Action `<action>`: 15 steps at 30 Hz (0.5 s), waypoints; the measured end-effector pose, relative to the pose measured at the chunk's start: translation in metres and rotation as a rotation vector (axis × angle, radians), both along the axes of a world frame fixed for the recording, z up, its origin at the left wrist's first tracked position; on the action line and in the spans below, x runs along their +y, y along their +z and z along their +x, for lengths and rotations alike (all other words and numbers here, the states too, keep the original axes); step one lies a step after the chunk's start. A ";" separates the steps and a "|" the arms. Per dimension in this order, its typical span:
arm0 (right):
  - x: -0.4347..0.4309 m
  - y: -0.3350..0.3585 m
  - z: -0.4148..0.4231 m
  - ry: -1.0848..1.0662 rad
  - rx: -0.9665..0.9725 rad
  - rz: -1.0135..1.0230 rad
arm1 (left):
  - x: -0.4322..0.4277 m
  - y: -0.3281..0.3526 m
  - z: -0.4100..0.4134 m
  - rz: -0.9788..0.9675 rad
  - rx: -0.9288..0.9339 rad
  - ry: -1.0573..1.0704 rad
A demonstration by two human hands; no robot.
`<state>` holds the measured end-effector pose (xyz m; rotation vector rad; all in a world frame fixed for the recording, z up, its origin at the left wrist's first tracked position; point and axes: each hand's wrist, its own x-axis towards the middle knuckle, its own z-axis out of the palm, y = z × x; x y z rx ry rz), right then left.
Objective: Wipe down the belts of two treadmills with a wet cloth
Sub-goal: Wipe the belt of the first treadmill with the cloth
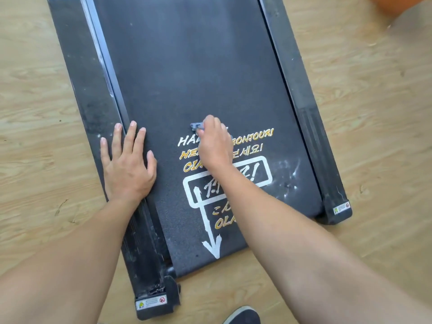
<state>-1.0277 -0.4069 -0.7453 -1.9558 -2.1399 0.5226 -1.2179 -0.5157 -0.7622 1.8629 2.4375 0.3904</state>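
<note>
Black and dusty, the treadmill belt [187,73] is seen from above, lying on a pale wood floor [374,113]. A small grey cloth [197,126] is pressed onto the belt near its middle, just above the printed white and gold words [251,136]. The cloth is bunched under the fingers of the right hand [214,142], which is curled down over it, so only a little bit of it sticks out at the fingertips, on the side away from the person. The left hand [127,164] is laid flat and wide open, with nothing held in it. It is spread across the left side rail [91,90] and the edge of the belt. White scuff marks [289,174] are seen on the belt, to the right of the right arm. A dark shoe [243,315] is seen at the bottom edge.
</note>
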 end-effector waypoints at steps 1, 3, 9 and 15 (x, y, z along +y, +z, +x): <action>0.018 0.000 -0.007 0.014 -0.017 -0.005 | 0.001 0.000 -0.001 0.004 0.005 -0.001; 0.030 0.000 -0.008 0.059 -0.009 -0.045 | 0.003 0.000 -0.002 0.011 0.013 0.000; -0.129 0.010 0.094 -0.027 0.007 -0.189 | -0.002 0.004 -0.001 -0.041 0.000 0.000; -0.167 0.009 0.116 -0.132 -0.011 -0.265 | 0.002 0.006 0.005 -0.048 0.025 0.007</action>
